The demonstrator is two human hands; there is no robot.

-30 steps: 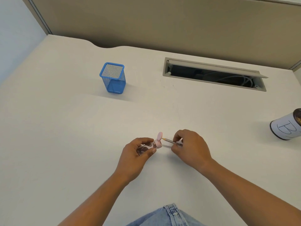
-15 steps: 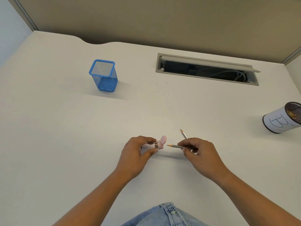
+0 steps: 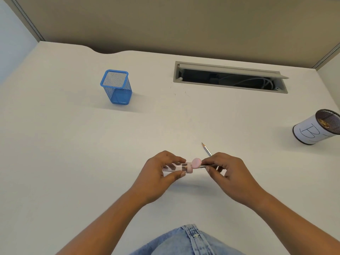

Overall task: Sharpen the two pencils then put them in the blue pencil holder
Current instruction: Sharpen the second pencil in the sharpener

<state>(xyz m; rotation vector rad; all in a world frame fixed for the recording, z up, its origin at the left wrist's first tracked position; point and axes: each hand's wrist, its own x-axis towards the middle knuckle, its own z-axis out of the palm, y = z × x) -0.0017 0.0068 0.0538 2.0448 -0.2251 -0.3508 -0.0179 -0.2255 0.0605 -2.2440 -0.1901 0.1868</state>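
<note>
My left hand (image 3: 158, 173) grips a clear tube sharpener (image 3: 181, 168) with a pink cap, held sideways just above the desk. Pinched in my right hand (image 3: 228, 172) is a grey pencil (image 3: 203, 166) whose tip is pushed into the sharpener's pink end. A second pencil (image 3: 206, 149) lies on the desk just behind my right hand, its sharp tip pointing away from me and its rear part hidden by my fingers. The blue mesh pencil holder (image 3: 116, 87) stands upright at the back left, far from both hands.
An open cable hatch (image 3: 230, 78) is cut into the white desk (image 3: 73, 144) at the back right. A white-wrapped mesh cup (image 3: 316, 127) marked with a B lies tilted at the right edge, with shavings inside. Partition walls enclose the desk's rear.
Half a second ago the pencil tip was out of the sharpener with a small gap. Now my right hand has moved left and the tip is inside the pink end.
</note>
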